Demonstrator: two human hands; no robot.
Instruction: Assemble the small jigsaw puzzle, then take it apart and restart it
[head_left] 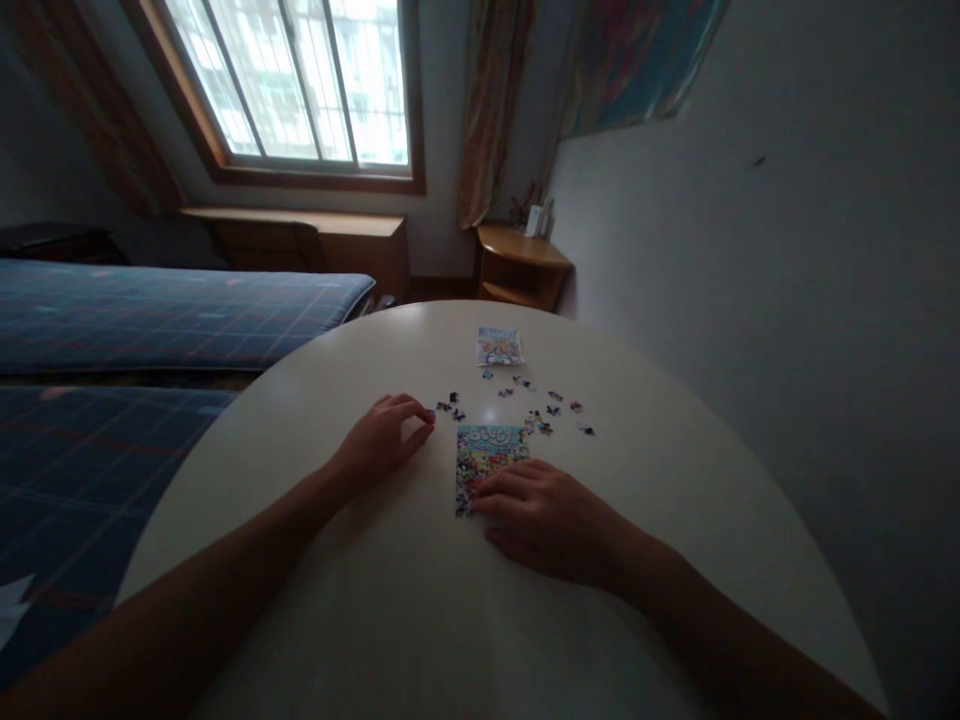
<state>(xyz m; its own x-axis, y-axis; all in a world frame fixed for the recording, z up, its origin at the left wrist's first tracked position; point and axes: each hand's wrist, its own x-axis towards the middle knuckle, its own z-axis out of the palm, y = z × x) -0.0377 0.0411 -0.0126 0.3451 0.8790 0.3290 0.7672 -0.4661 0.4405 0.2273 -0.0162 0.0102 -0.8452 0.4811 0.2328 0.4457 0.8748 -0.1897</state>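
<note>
A partly assembled jigsaw puzzle [480,445] with a colourful crowded picture and large letters along its top lies flat on the table. My right hand [544,510] rests over its lower right part, fingers stretched out and covering that area. To the left of the puzzle, my left hand [386,435] has thumb and index finger closed together on a small puzzle piece [431,415], mostly hidden by the fingertips. Just beyond those fingertips lie a few loose pieces [444,406]. Several more loose pieces [553,410] are scattered behind and to the right of the puzzle.
A small printed picture sheet or packet [499,346] lies farther back on the round white table [315,600]. Left of the table is a bed with a plaid mattress [187,310]. A white wall [750,300] runs along the right; a corner shelf [521,245] stands behind.
</note>
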